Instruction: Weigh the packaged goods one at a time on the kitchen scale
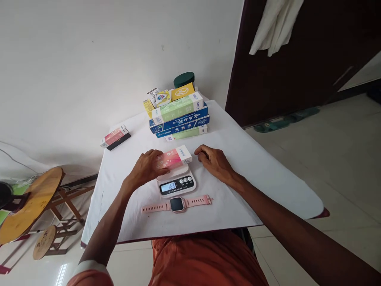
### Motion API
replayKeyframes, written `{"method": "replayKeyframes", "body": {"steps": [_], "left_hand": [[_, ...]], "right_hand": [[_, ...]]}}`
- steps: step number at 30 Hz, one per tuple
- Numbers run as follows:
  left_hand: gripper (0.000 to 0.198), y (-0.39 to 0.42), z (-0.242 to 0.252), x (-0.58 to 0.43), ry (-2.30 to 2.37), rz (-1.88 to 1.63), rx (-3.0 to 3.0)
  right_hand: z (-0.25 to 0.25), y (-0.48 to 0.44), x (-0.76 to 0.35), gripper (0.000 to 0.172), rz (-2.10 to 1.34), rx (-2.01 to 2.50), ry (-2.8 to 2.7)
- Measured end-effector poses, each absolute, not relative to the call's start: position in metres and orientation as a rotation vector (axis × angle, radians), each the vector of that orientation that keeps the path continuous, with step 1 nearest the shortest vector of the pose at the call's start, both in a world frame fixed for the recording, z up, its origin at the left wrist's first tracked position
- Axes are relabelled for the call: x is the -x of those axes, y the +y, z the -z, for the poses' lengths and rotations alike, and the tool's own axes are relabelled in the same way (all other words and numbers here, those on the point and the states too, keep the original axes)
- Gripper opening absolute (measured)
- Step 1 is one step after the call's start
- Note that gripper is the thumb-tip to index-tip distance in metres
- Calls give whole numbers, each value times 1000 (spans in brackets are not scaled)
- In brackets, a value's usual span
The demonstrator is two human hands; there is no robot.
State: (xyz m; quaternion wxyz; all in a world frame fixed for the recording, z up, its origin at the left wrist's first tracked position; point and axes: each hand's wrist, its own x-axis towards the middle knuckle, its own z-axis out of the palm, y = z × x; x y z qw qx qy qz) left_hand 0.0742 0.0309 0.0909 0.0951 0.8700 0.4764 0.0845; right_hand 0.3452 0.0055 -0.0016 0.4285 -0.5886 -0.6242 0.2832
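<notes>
A pink and white box lies on a small white kitchen scale whose display reads 363. My left hand rests on the box's left end, fingers curled over it. My right hand lies on the white table just right of the box, fingers loosely curled, nothing visible in it. A pink smartwatch lies flat in front of the scale.
A stack of several boxes with a dark green lid stands at the table's far edge. Another pink and black box lies far left. Wooden stools stand left of the table; sandals lie on the floor at right.
</notes>
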Motion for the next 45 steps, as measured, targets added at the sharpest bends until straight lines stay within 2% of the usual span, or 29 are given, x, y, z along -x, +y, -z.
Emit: {"method": "replayKeyframes", "body": {"steps": [5,8,10,15,19,23,26,32,35,40,45], "left_hand": [[66,28,-100,-66,1379,-299,-2599],[69,23,-107,-59,1379,-347,-2598],[66,20,-104,-59,1390,-324,-2619],[43,15,-90,-61,1389,-318,-2613],[44,19,-113,-62,1309,-506,-2601],[49,51,-167,-80,1339,-723,-2709],[50,95,-199,-110,1398,-762,-2764],[46,171,-201,-163,1560,-538,-2708],[53,182,-191,-166,1589,-498,-2701],[81,168,-187,-144,1463,-606,-2730],[88,136,-180,-98,1461,-784,-2621]], "right_hand": [[3,7,-346,26,-705,1455,-1547],[4,7,-346,25,-699,1442,-1561],[5,8,-346,25,-684,1436,-1574],[3,7,-346,23,-669,1435,-1585],[1,6,-346,24,-695,1433,-1580],[5,9,-346,22,-691,1407,-1603],[8,12,-346,22,-666,1384,-1605],[13,12,-346,22,-657,1357,-1601],[12,10,-345,22,-671,1349,-1612],[11,10,-345,23,-678,1378,-1615],[8,9,-346,24,-665,1417,-1621]]}}
